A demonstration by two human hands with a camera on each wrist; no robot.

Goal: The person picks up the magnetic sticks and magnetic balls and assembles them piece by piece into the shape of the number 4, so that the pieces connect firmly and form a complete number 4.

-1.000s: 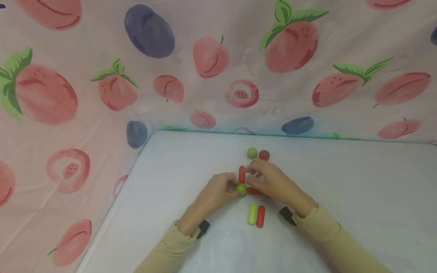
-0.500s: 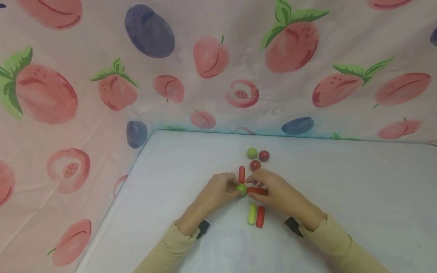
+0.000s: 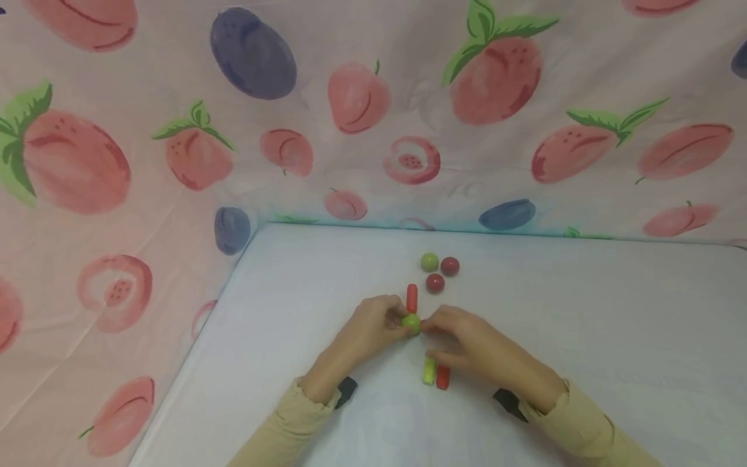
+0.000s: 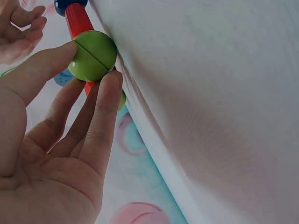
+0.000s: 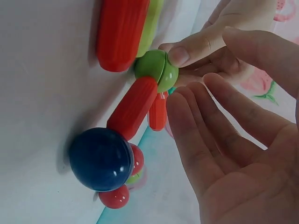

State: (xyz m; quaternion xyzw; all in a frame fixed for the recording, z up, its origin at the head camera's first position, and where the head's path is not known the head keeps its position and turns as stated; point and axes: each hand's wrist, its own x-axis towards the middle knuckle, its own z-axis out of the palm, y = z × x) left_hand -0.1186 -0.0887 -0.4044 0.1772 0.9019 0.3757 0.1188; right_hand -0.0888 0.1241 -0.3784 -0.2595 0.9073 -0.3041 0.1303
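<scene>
My left hand [image 3: 373, 324] pinches a green ball [image 4: 93, 56] between thumb and fingertips. From that ball, in the right wrist view, a red rod [image 5: 133, 108] runs to a dark blue ball [image 5: 100, 158]. A second red rod [image 3: 412, 297] points away from the green ball toward the back. My right hand [image 3: 475, 340] hovers beside these pieces, fingers loosely extended and holding nothing. In the head view it hides the first red rod and the blue ball. Its thumb overlaps the upper ends of a yellow-green rod [image 3: 429, 371] and a loose red rod [image 3: 443, 378].
Behind the hands lie a loose green ball [image 3: 429, 262] and two red balls, one nearer [image 3: 434, 283] and one farther right [image 3: 450, 266]. A white tabletop [image 3: 613, 311] spreads around them. Fruit-printed cloth [image 3: 362, 162] rises along the back and left edges.
My right hand has shifted toward the front, uncovering the nearer red ball and covering the sideways red rod and the loose rods' tops. My left hand stays on the green ball.
</scene>
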